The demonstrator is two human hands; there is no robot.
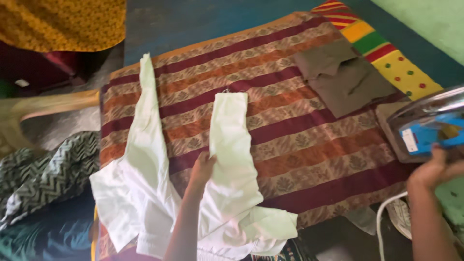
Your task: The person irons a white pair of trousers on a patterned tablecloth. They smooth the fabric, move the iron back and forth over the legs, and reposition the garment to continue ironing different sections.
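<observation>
White trousers [145, 159] lie spread on a striped maroon and brown cloth [309, 145], legs pointing away from me. My left hand [202, 169] rests on the inner edge of the right trouser leg [231, 140], fingers pinching the fabric. My right hand [435, 169] grips the handle of a blue and silver clothes iron [427, 126] at the right edge, held above the cloth. The iron's white cord [382, 222] hangs down near my right forearm.
A folded brown garment [345, 79] lies at the far right of the cloth, beside a bright multicoloured fabric [386, 53]. A zigzag black and white cloth [43, 174] is heaped at left. A yellow patterned fabric [63, 21] sits at top left.
</observation>
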